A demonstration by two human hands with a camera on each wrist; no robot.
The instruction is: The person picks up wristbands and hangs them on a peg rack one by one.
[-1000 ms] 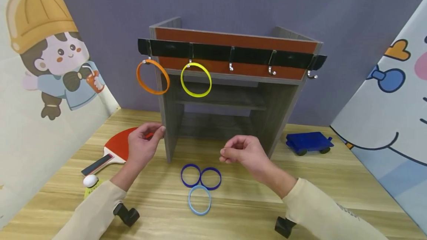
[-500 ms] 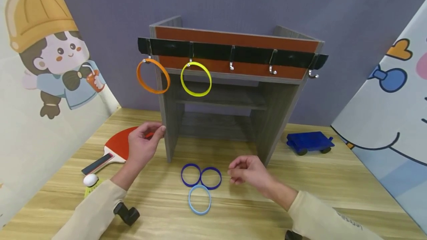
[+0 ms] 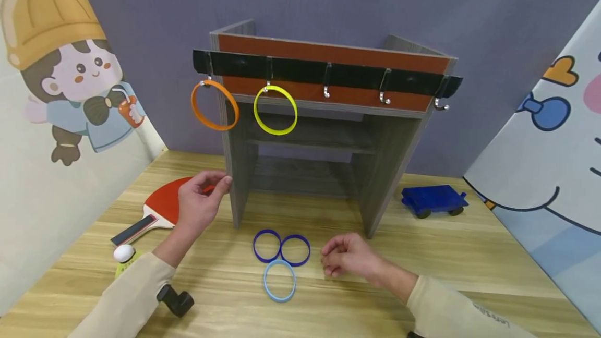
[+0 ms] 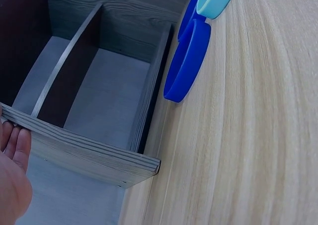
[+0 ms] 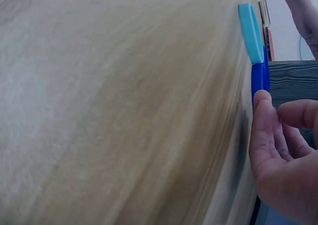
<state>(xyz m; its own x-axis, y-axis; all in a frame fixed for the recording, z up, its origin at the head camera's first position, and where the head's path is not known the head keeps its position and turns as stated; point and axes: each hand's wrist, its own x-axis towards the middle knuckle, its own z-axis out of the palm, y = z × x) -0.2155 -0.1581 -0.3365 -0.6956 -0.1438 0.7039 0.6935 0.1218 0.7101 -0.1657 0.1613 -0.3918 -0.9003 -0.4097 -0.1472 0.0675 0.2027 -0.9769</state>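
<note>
My left hand (image 3: 202, 200) rests at the front edge of the grey cabinet's left panel (image 3: 238, 192). In the left wrist view its loosely bent fingers (image 4: 21, 148) touch the panel's outer side. My right hand (image 3: 349, 257), fingers loosely bent and holding nothing, hovers just right of two touching dark blue wristbands (image 3: 309, 251). A light blue wristband (image 3: 294, 279) lies in front of them on the table. From the hook rail (image 3: 300, 71) hang an orange wristband (image 3: 193, 106) on the far-left hook and a yellow wristband (image 3: 296, 113) on the second.
Three bare hooks, including the middle hook (image 3: 326, 92), line the right part of the rail. A red table-tennis bat (image 3: 164, 202) and a shuttlecock (image 3: 124, 253) lie at left. A blue toy cart (image 3: 434, 200) stands at right.
My right hand has come down from in front of the cabinet towards the table, beside the dark blue wristbands. The left hand has stayed at the panel.
</note>
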